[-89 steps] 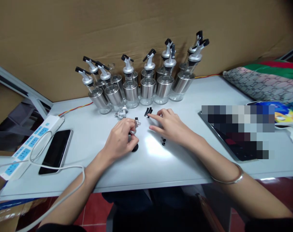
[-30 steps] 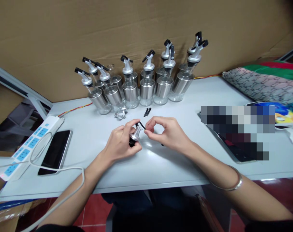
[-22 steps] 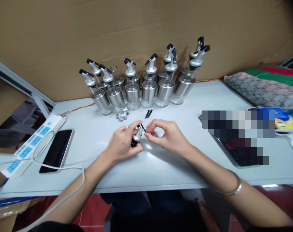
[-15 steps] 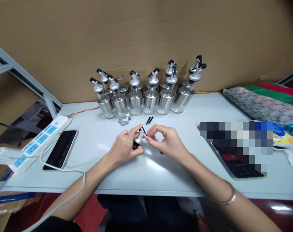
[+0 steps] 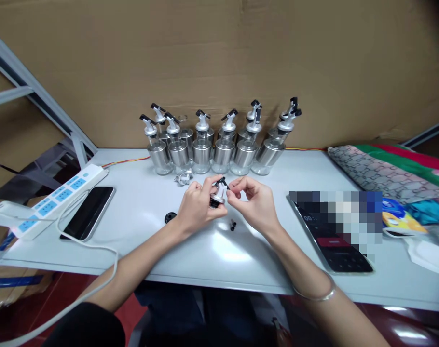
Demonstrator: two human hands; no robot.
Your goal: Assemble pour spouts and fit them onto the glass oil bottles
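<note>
My left hand [image 5: 196, 207] is closed around a bottle pourer [image 5: 216, 200] with a silver top and a black stopper, held just above the table. A black flip lever [image 5: 223, 181] sticks up at the pourer's tip. My right hand [image 5: 255, 202] pinches with thumb and fingertips at the lever's right end; whatever small part lies inside the pinch is mostly hidden. Small black cylindrical pieces [image 5: 233, 225] lie on the table below the hands. Left of the hands rest a round black piece [image 5: 171, 218] and some loose silver pourer parts [image 5: 183, 177].
Several glass-and-steel bottles [image 5: 201, 153] with pourers stand along the cardboard wall. A white power strip [image 5: 62, 200] and a phone [image 5: 88, 212] lie left, with a cable [image 5: 113, 270] across my left forearm. A larger device [image 5: 335, 246] and fabric [image 5: 364, 168] lie right.
The view has shifted slightly. Both hands stay together at the pourer, whose black lever now stands more visible above my fingers. The round black piece at left has come into sight.
</note>
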